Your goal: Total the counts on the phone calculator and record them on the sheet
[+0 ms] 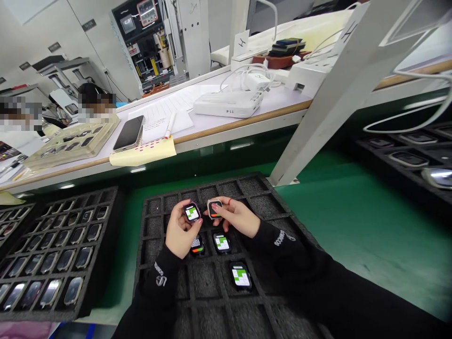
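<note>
My left hand [180, 230] grips a smartwatch [192, 212] without a strap, its lit screen showing green and white blocks. Close beside it, my right hand [242, 216] holds a second, pale-framed smartwatch [215, 210], the thumb lying across its dark screen with an orange strip. Both are raised above a black foam tray [208, 278] divided into square pockets. Three more lit watches lie in the pockets: one [197, 245] partly hidden behind my left hand, one [222, 242] below my right hand, and another [240, 275] nearer to me.
Left of the tray stands another foam tray [86, 235] filled with dark-screened watches. More watches sit in a tray [391, 155] at the right. A slanted white post [318, 99] rises behind. The raised shelf bears a phone [129, 133], papers and a white power strip [228, 104]. People [97, 101] sit beyond.
</note>
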### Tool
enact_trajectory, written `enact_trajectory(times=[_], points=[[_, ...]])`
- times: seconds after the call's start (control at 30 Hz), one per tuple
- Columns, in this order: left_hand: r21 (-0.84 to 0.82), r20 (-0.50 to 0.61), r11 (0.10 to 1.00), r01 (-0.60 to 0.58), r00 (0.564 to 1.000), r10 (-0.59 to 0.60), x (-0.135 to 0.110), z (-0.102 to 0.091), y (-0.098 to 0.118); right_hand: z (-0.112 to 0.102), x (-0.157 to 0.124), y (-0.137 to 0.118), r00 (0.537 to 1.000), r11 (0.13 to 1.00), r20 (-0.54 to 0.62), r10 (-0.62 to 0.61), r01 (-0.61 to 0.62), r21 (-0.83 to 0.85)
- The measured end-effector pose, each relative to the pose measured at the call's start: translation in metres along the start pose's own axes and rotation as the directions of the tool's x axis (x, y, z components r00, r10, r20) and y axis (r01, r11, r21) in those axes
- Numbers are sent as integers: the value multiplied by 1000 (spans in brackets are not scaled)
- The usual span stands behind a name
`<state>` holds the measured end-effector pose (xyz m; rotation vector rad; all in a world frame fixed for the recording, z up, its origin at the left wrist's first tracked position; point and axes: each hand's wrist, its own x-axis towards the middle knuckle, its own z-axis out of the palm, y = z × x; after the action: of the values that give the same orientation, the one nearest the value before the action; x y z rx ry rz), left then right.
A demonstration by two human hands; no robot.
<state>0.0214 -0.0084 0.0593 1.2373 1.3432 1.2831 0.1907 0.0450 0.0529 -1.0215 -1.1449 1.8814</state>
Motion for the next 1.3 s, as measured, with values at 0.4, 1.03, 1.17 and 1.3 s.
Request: enact_trajectory(times=[0.4, 1.03, 1.17, 1.3], points=[[-14, 31, 1000, 6, 1000, -6, 1, 0, 0, -4, 3, 6, 995, 999, 84, -53, 52, 10], [102, -12, 994, 40, 999, -39, 13, -3, 2, -8, 18, 7, 987, 991, 118, -109, 99, 85], [90, -31, 994, 54, 998, -51, 14, -3, 2, -7, 16, 2, 992, 993, 96, -87, 79, 86], [89, -38, 993, 71, 997, -68, 15, -2, 2, -9, 18, 1, 991, 992, 113, -77, 66, 105]])
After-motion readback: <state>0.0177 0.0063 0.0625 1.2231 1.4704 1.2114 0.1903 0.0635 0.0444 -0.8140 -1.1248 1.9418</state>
